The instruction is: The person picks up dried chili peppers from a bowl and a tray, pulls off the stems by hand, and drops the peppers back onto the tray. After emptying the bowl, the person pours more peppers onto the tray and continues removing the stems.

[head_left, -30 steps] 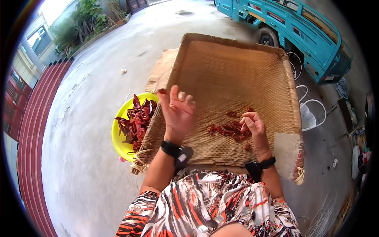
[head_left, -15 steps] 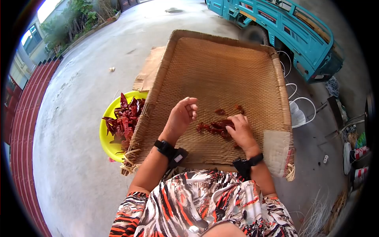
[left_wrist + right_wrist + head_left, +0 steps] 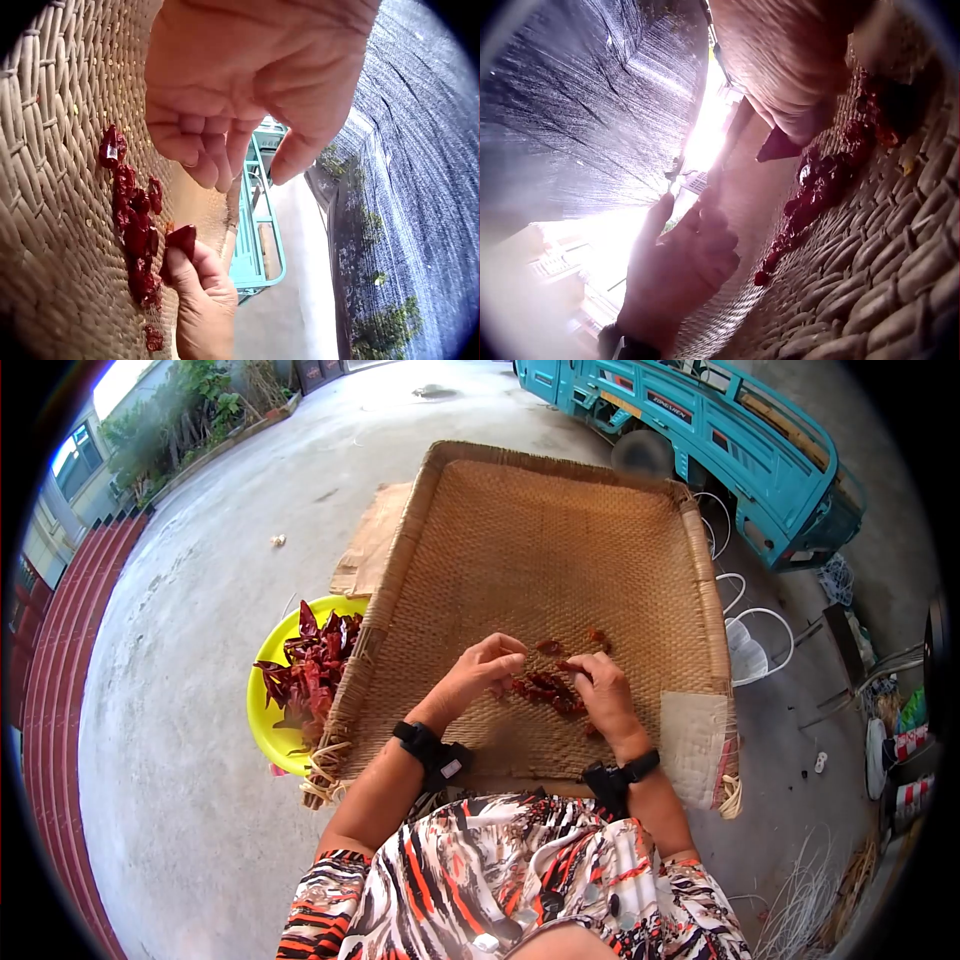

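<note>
On a woven tray, dark red chillies, wrinkled; partly glossy.

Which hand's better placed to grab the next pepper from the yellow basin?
Left hand, I'd say: it looks empty and is nearer the yellow basin. The right hand is farther and pinches a red pepper.

The dried chillies are deep red to maroon, set against the bright yellow of the basin. The woven tray is tan with a fine basketry pattern and a grey-beige patch. The shirt mixes white, black, brown and orange-red streaks; the cargo tricycle is teal, the steps dark red.
</note>
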Motion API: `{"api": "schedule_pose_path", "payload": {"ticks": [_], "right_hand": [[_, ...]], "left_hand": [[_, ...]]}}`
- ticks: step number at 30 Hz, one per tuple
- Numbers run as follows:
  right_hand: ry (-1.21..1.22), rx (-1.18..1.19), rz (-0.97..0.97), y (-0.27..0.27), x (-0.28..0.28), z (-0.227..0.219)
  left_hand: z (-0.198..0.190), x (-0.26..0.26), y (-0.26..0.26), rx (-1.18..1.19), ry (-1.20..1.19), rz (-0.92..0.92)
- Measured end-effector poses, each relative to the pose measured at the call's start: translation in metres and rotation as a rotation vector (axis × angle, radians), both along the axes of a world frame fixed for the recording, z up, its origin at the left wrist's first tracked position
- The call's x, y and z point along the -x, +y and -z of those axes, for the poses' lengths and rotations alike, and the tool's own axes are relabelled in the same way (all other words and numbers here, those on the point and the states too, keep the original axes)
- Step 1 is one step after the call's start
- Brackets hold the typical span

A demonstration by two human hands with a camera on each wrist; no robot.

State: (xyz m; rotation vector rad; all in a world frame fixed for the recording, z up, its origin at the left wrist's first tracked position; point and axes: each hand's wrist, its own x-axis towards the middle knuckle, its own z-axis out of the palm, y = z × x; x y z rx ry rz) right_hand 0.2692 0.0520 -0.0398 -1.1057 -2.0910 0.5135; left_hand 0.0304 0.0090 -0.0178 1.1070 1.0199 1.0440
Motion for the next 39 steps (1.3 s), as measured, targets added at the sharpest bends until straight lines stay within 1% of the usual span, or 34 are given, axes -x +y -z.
{"api": "schedule_pose_path", "payload": {"ticks": [2, 3, 6, 7, 9, 13, 15, 18, 20, 22, 26, 27, 29, 30, 32, 33, 34, 35, 36, 37, 38, 39], "right_hand": [[0.112, 0.077, -0.038, -0.003, 0.005, -0.004], [0.168, 0.116, -0.057, -0.006, 0.008, -0.008], [0.206, 0.265, -0.127, -0.016, 0.016, -0.022], [0.185, 0.304, -0.167, -0.019, 0.017, -0.029], [0.209, 0.322, -0.228, -0.021, 0.022, -0.029], [0.257, 0.414, -0.287, -0.020, 0.023, -0.020], [0.227, 0.370, -0.293, -0.021, 0.023, -0.022], [0.186, 0.324, -0.323, -0.023, 0.023, -0.026], [0.174, 0.306, -0.348, -0.024, 0.024, -0.026], [0.165, 0.300, -0.361, -0.024, 0.025, -0.027], [0.187, 0.441, -0.361, -0.029, 0.028, -0.036], [0.196, 0.437, -0.352, -0.029, 0.028, -0.042], [0.214, 0.432, -0.333, -0.028, 0.028, -0.052], [0.186, 0.423, -0.297, -0.023, 0.025, -0.050], [0.125, 0.408, -0.229, -0.010, 0.014, -0.043], [0.110, 0.301, -0.264, -0.006, 0.010, -0.043], [0.102, 0.305, -0.248, -0.002, 0.006, -0.044], [0.094, 0.308, -0.232, 0.002, 0.001, -0.046], [0.086, 0.312, -0.214, 0.004, -0.004, -0.049], [0.117, 0.461, -0.148, 0.007, -0.008, -0.053], [0.050, 0.363, -0.089, 0.011, -0.011, -0.053], [-0.018, 0.265, -0.029, 0.015, -0.014, -0.053]], "left_hand": [[-0.002, -0.003, -0.002, -0.044, 0.048, 0.033], [-0.005, -0.005, -0.003, -0.025, 0.051, 0.033], [-0.008, -0.008, -0.007, -0.068, 0.016, 0.109], [-0.007, -0.007, -0.007, -0.079, 0.023, 0.140], [-0.002, -0.004, -0.004, -0.103, 0.037, 0.202], [-0.001, -0.003, -0.005, -0.085, 0.030, 0.198], [-0.004, -0.004, -0.006, -0.086, 0.045, 0.182], [0.003, -0.002, -0.004, -0.058, -0.006, 0.198], [0.004, -0.001, -0.003, -0.056, 0.006, 0.234], [0.005, -0.001, -0.003, -0.021, 0.053, 0.217], [0.003, -0.001, -0.004, -0.029, 0.058, 0.168], [0.001, 0.000, -0.004, -0.041, 0.049, 0.141], [0.000, 0.006, -0.002, 0.008, -0.110, 0.056], [0.000, 0.008, -0.002, 0.034, -0.192, 0.012], [0.003, 0.012, 0.006, -0.062, -0.473, -0.139], [-0.005, 0.018, 0.004, -0.139, -0.614, -0.143], [-0.013, 0.026, 0.002, -0.220, -0.754, -0.146], [-0.013, 0.034, 0.003, -0.258, -0.898, -0.228], [-0.015, 0.041, 0.003, -0.284, -1.066, -0.265], [-0.019, 0.048, 0.002, -0.309, -1.234, -0.300], [-0.020, 0.053, 0.001, -0.332, -1.404, -0.332], [-0.016, 0.060, 0.001, -0.292, -1.380, -0.394]]}}
